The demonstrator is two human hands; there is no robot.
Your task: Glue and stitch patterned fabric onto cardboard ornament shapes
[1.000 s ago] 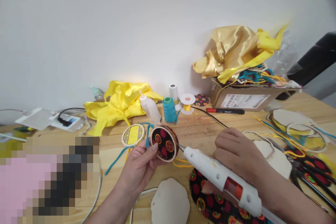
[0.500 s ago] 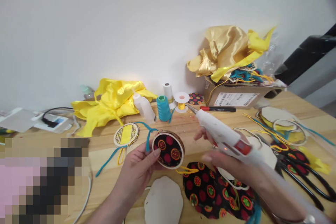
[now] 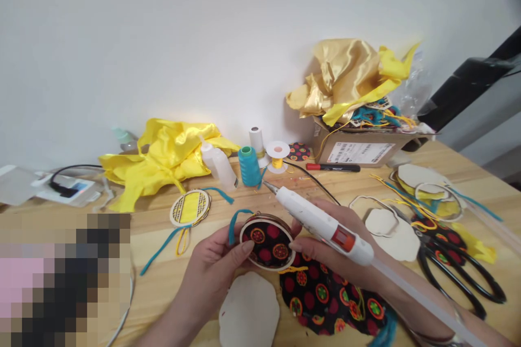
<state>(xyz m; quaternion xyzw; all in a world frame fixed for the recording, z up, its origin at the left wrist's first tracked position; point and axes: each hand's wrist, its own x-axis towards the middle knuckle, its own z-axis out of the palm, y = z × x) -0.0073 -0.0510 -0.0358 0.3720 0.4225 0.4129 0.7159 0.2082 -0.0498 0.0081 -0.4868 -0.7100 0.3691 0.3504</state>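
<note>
My left hand pinches the left side of a round wooden-rimmed pendant. Its face is black fabric with red and orange flower motifs, and a teal cord hangs from its top. In my right hand is a white hot glue gun, its nozzle pointing up and left above the pendant. The thumb and a finger of that hand also touch the pendant's right rim. A long clear glue stick trails from the gun's back. Beneath the hands lie a patterned fabric piece and a pale scalloped piece.
Behind stand a teal thread cone, white bottles and a spool. Yellow satin lies left, near a yellow-centred pendant. Black-handled scissors lie right. A cardboard box overflows with fabric.
The glue gun has moved left and its nozzle now sits nearer the pendant. My right thumb and finger have come onto the pendant's right rim. The pendant is tilted flatter.
</note>
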